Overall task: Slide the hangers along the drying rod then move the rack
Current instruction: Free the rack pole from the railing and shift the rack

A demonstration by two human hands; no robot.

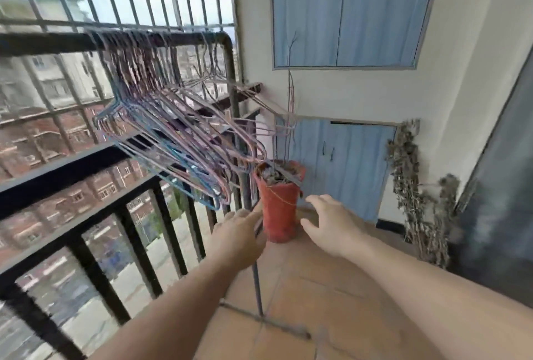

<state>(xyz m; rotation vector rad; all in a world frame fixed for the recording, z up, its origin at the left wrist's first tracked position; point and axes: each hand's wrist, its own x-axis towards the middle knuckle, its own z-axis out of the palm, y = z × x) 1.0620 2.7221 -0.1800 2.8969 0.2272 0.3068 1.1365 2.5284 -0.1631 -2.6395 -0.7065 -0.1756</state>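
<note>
**Left hand on the rack post, right hand free**

Gripping the rack's (230,77) thin grey post, my left hand (239,232) has its fingers wrapped around the metal. My right hand (328,224) floats spread, touching nothing, just right of the red pot (278,209) standing between my two hands. Up and left of my grip, the hangers (173,134) crowd together on the dark rod (72,41), tilted and blurred.

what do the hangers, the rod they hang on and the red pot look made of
Hangers: thin wire, likely metal with a coloured plastic coating, blue and pink. Rod: dark tube, likely painted metal, bent at the corner. Red pot: probably plastic, matte and scuffed; the blur leaves it open.
</note>
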